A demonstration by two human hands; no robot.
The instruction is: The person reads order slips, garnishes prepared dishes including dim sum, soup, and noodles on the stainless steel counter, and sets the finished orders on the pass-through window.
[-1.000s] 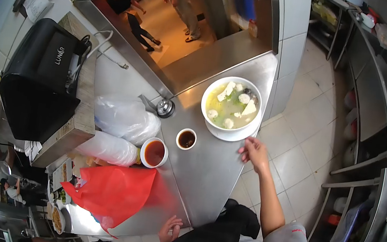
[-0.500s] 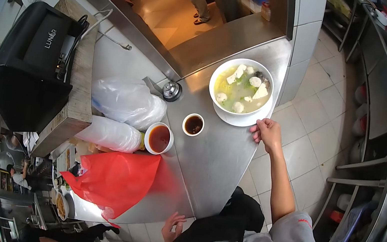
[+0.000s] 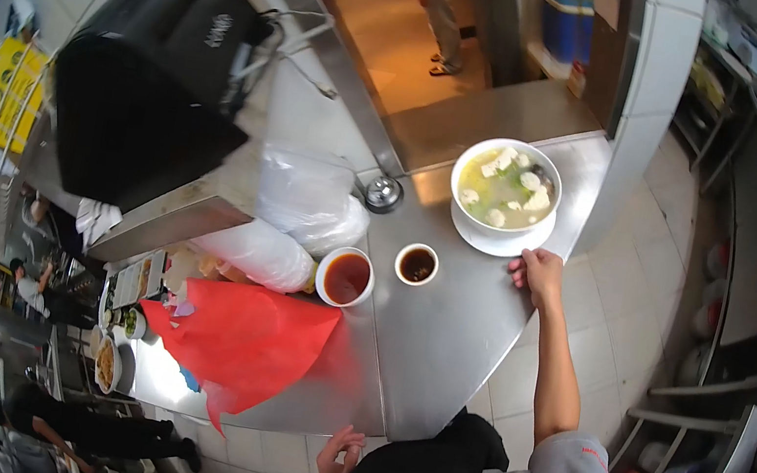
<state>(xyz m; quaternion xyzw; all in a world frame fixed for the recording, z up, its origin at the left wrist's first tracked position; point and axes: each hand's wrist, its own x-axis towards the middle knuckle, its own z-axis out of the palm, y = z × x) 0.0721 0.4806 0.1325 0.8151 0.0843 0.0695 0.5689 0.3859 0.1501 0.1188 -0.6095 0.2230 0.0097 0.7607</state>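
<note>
A white bowl (image 3: 461, 191) of cloudy yellowish soup with white balls, white chunks and greens sits on a white plate (image 3: 497, 245) at the counter's far right. My right hand (image 3: 540, 276) is closed at the plate's near rim, thumb and fingers bent together on its edge. My left hand (image 3: 340, 457) hangs by the counter's near edge, fingers loosely bent and apart, holding nothing. A small cup of dark sauce (image 3: 417, 264) stands left of the plate. Beside it is a larger cup of red-orange liquid (image 3: 346, 278).
A service bell (image 3: 383, 194), clear plastic bags (image 3: 311, 196) and a red bag (image 3: 253, 341) lie on the steel counter (image 3: 440, 345). A black machine (image 3: 153, 62) stands on a shelf. Co-workers (image 3: 86, 423) are at lower left; another person (image 3: 432, 7) is beyond the pass-through.
My view has shifted, so the counter things appear further right. My right hand stays at the plate's rim, and my left hand still hangs by the counter edge. The bowl keeps its place.
</note>
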